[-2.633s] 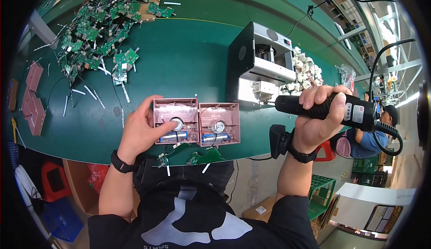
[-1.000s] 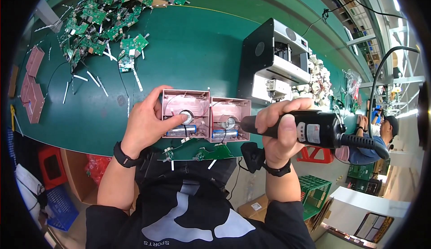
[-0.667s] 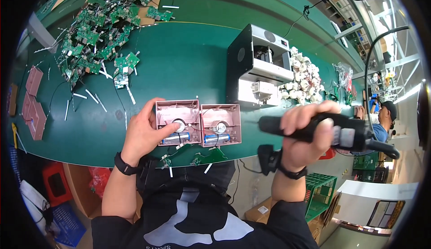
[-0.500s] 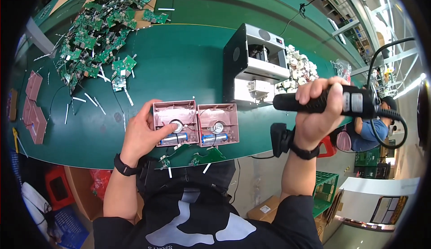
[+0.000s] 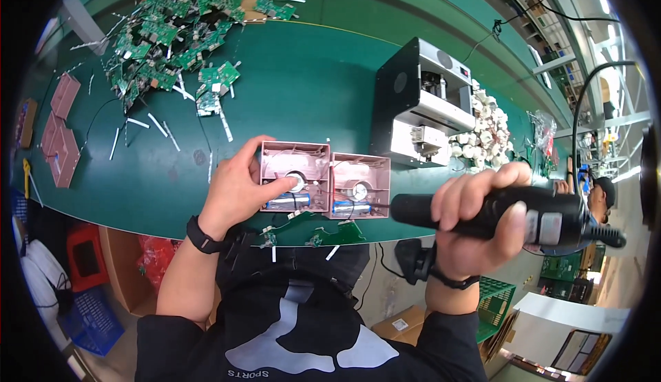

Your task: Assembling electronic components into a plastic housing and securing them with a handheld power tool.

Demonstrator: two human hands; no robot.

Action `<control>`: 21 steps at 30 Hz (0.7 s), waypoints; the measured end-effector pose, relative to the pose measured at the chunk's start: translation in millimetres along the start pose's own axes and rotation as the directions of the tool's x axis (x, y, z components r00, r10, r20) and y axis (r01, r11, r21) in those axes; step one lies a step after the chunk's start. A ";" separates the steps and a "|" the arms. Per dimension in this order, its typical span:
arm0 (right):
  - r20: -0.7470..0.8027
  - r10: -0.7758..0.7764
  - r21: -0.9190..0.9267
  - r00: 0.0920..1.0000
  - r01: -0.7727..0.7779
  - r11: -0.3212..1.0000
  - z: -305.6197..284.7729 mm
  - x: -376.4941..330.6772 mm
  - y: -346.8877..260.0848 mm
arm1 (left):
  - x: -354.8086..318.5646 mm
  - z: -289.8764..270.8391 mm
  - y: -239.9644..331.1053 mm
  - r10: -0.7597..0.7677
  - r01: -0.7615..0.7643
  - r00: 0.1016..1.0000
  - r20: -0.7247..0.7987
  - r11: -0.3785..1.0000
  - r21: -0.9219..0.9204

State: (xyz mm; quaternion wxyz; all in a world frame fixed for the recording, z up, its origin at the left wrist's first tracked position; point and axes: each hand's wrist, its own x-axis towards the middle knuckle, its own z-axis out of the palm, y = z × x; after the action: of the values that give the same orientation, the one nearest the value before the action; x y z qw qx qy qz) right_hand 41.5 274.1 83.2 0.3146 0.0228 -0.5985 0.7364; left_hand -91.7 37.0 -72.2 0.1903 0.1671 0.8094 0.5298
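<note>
Lowered since before, right hand (image 5: 475, 213) levels black cylindrical screwdriver (image 5: 506, 215), seemingly into pink box (image 5: 359, 186).

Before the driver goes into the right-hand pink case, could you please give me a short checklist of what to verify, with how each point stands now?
1. Left hand steadying the left pink case: ok, fingers rest on it.
2. Right hand gripping the black electric screwdriver: ok, fist closed round the body.
3. Bit tip lined up on a screw in the right pink case: cannot tell, the tip is too small to see.
4. Both cases sitting flat, side by side near the edge of the green table: ok.
5. Driver cable free of snags: cannot tell, it runs out of view.
</note>
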 end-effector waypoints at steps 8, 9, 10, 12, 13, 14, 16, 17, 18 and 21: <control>0.086 0.034 -0.143 0.996 -0.021 0.990 19.8 -11.0 36.3 | -0.2 -2.9 9.1 -0.035 0.034 0.999 0.007 0.996 0.080; 0.085 0.036 -0.168 0.996 -0.022 0.986 20.0 -11.8 39.8 | -1.8 -4.5 12.2 -0.033 0.031 0.999 0.009 0.994 0.103; 0.092 0.042 -0.167 0.995 -0.026 0.986 19.9 -12.4 42.2 | -2.9 -5.6 14.0 -0.031 0.029 0.999 0.013 0.992 0.126; 0.087 0.060 -0.142 0.994 -0.047 0.989 18.2 -13.0 45.6 | -3.0 -5.8 14.6 -0.020 0.019 1.000 0.007 0.992 0.127; 0.082 0.069 -0.130 0.994 -0.058 0.990 17.8 -12.9 47.0 | -2.7 -5.6 14.5 -0.004 0.003 1.000 0.009 0.991 0.132; 0.083 0.075 -0.132 0.994 -0.064 0.989 18.2 -12.9 48.2 | -2.5 -5.8 14.3 0.014 -0.015 1.000 0.012 0.990 0.138; 0.074 0.079 -0.142 0.994 -0.068 0.988 19.3 -13.4 50.5 | -2.6 -7.2 14.5 0.000 -0.002 1.000 0.015 0.991 0.132; 0.069 0.079 -0.147 0.994 -0.069 0.987 19.6 -13.9 51.4 | -2.6 -8.0 14.9 -0.009 0.007 1.000 0.017 0.992 0.129; 0.066 0.083 -0.150 0.994 -0.072 0.986 19.9 -14.5 52.4 | -2.7 -8.3 15.2 -0.017 0.015 1.000 0.018 0.992 0.126; 0.113 0.089 -0.216 0.990 -0.063 0.974 21.7 -16.5 54.1 | -2.5 -8.6 17.9 -0.013 0.010 1.000 0.024 0.991 0.131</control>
State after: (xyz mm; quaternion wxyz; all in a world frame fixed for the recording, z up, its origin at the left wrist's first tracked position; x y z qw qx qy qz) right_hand 20.7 242.8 35.7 0.2495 0.0110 -0.6922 0.6771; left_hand -92.4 35.8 -52.2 0.1918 0.1811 0.8409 0.4725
